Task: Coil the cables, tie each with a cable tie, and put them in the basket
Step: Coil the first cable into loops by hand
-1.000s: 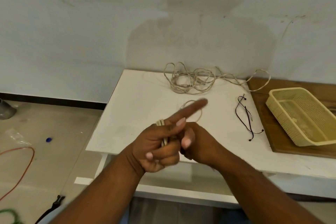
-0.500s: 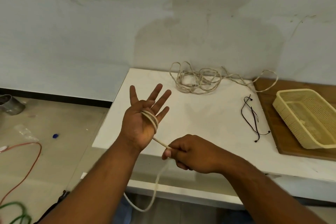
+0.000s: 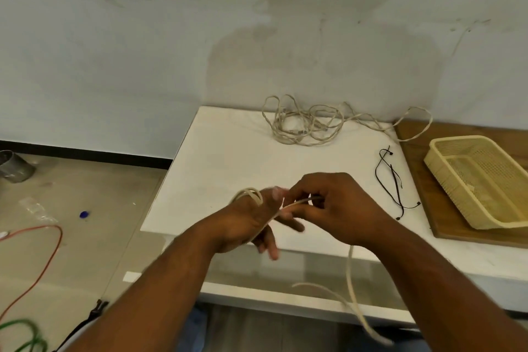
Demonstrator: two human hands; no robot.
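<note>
The right hand [image 3: 334, 208], just right of the frame's middle, has its fingertips curled in a pinch on a pale cable [image 3: 300, 202]. The left hand [image 3: 248, 223] beside it keeps its fingers straight and pointing down to the right, and the cable is wound in loops over the back of that hand. From under the right hand the loose end hangs down past the table's near edge into the lower right of the frame.

Both hands hover over the near edge of the white table [image 3: 200, 180]. Bare white top stretches from them to a tangled cable [image 3: 303, 126] by the wall, upper middle. Black ties [image 3: 391, 180] lie right of the hands, near the table's right edge.

A wooden board [image 3: 414, 151] at the right carries a yellow basket [image 3: 445, 174], cut off by the frame edge. Its mesh floor shows, with a pale speck too small to make out.
</note>
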